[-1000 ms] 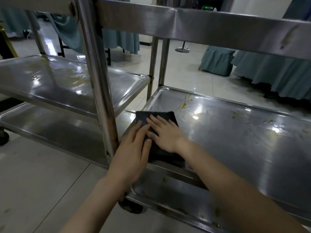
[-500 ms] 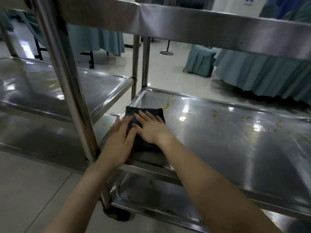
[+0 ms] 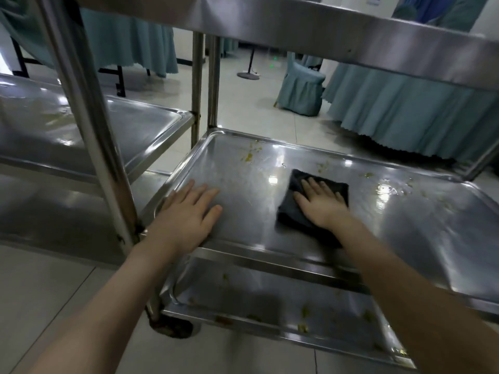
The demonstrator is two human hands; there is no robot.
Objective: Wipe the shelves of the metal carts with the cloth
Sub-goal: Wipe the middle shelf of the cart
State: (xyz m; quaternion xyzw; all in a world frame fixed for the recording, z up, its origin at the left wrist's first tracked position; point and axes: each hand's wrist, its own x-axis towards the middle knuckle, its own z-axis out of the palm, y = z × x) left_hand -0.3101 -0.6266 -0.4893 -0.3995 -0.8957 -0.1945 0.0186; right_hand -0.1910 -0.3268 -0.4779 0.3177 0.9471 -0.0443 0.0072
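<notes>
I am stretching both bare forearms forward, resting my bare left hand (image 3: 189, 214) flat and palm down with its fingers straight and close together, and pressing my bare right hand (image 3: 321, 203) palm down, farther ahead and well apart from it, fingers straight and slightly spread.

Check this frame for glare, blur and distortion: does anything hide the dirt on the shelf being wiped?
Head view: ceiling-light glare blots the middle shelf either side of the cloth, washing out smears there. Head view: the wide lens bows the top rail and post. Head view: forearms at the bottom are soft; the right hand on the cloth and the left hand read clearly.
</notes>
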